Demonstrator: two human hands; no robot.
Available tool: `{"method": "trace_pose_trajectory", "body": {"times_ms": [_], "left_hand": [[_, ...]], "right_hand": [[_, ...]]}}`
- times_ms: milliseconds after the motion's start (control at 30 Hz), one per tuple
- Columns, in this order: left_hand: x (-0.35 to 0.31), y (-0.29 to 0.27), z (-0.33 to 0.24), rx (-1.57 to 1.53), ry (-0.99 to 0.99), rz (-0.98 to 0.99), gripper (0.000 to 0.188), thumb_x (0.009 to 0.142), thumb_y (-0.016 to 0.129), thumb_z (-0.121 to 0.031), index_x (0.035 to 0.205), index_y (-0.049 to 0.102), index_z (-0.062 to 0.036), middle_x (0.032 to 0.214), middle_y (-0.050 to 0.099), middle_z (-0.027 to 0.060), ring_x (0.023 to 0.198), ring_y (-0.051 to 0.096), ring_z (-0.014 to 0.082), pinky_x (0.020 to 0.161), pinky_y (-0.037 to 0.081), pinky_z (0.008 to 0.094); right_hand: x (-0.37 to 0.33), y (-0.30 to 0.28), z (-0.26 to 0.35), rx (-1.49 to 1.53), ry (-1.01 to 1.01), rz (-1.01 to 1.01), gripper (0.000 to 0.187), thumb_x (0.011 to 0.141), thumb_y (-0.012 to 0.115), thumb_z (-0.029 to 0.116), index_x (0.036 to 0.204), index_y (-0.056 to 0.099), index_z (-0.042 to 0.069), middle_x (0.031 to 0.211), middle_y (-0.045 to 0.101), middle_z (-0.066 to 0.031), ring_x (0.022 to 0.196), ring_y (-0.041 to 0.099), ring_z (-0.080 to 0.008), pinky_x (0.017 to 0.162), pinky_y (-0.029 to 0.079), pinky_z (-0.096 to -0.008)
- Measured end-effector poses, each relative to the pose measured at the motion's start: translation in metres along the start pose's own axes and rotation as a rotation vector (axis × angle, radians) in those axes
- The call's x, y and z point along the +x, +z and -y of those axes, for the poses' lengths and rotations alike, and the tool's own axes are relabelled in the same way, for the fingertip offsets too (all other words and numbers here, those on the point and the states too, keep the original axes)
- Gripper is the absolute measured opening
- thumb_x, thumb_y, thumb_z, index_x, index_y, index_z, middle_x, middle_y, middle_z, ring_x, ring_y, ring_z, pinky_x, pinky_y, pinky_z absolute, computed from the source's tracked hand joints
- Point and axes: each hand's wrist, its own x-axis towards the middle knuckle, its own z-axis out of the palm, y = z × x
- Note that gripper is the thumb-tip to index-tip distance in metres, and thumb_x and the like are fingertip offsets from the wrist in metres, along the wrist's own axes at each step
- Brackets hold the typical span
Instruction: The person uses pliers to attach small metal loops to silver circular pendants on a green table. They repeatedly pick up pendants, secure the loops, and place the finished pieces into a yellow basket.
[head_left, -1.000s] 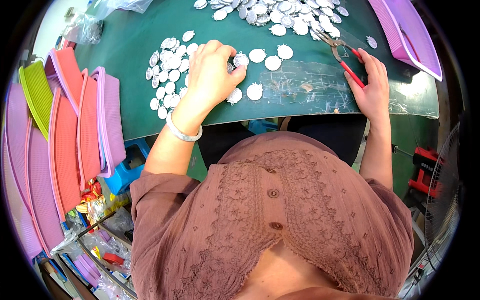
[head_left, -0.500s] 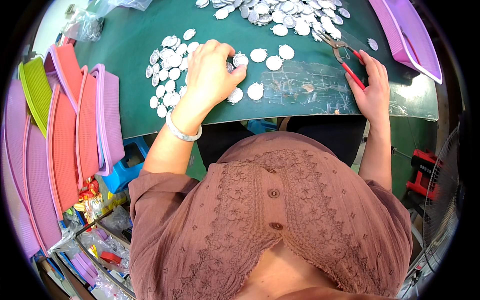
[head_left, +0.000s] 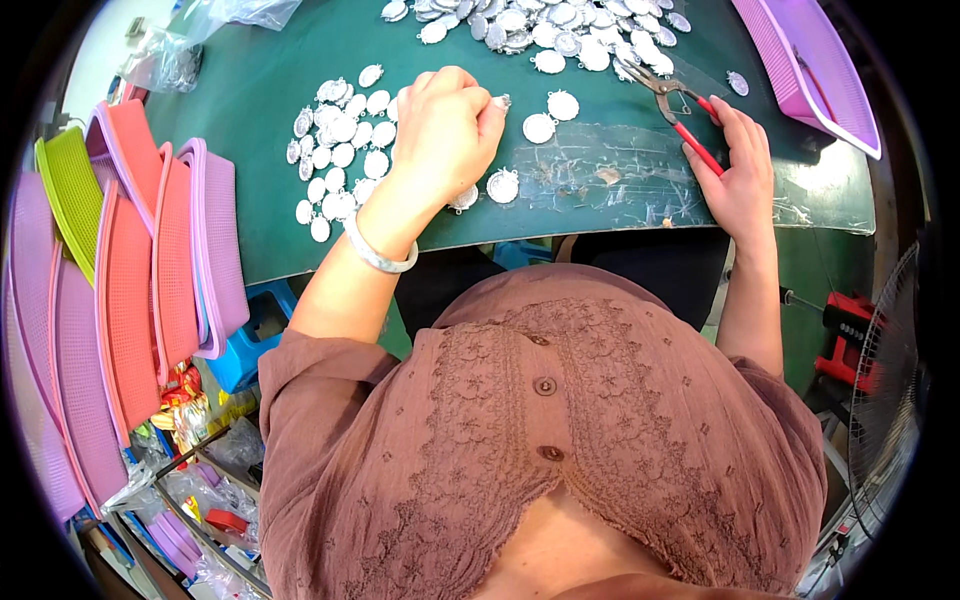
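My left hand point(head_left: 447, 135), with a pale bangle point(head_left: 378, 250) at its wrist, is closed over the green table. At its thumb and fingertip shows the edge of a silver pendant point(head_left: 503, 102), mostly hidden by the fingers. Left of this hand lies a loose group of round silver pendants point(head_left: 340, 130). To its right are two more pendants point(head_left: 539, 128), and another pendant point(head_left: 503, 185) lies nearer the table edge. My right hand point(head_left: 738, 170) is wrapped round red-handled pliers point(head_left: 690, 130). Their jaws stand apart, pointing to the far left beside the big pendant pile.
A large pile of silver pendants point(head_left: 545, 25) covers the far middle of the green table point(head_left: 250, 120). A purple basket point(head_left: 800, 70) stands at the far right. Stacked pink, purple and green baskets point(head_left: 170, 250) are at the left. Beside me on the right is a fan point(head_left: 885, 380).
My left hand has moved right and slightly away, and its fingers have closed on a pendant that lay on the table. My right hand still holds the pliers in nearly the same place.
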Motion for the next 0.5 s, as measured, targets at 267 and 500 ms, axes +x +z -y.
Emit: {"method": "trace_pose_trajectory", "body": {"times_ms": [267,500], "left_hand": [[-0.0007,-0.0034,0.0004,-0.007,-0.121,-0.017,0.021,0.079,0.066,-0.020,0.090,0.068,-0.0015,0.091,0.062,0.0111,0.088,0.057,0.0298,0.080,0.045,0.0390],[0.0004,-0.0048,0.0073,-0.011,-0.066,0.065,0.028,0.077,0.066,-0.017,0.101,0.066,-0.0030,0.097,0.061,0.0126,0.096,0.055,0.0300,0.083,0.044,0.0396]], "right_hand": [[0.0005,-0.0002,-0.0001,-0.002,-0.006,-0.004,0.054,0.070,0.074,0.012,0.119,0.054,0.002,0.109,0.060,-0.0128,0.097,0.055,-0.0314,0.086,0.044,-0.0384],[0.0008,-0.0015,0.0009,-0.006,0.006,0.006,0.053,0.070,0.074,0.012,0.118,0.055,0.001,0.108,0.060,-0.0134,0.096,0.055,-0.0319,0.086,0.044,-0.0386]]}}
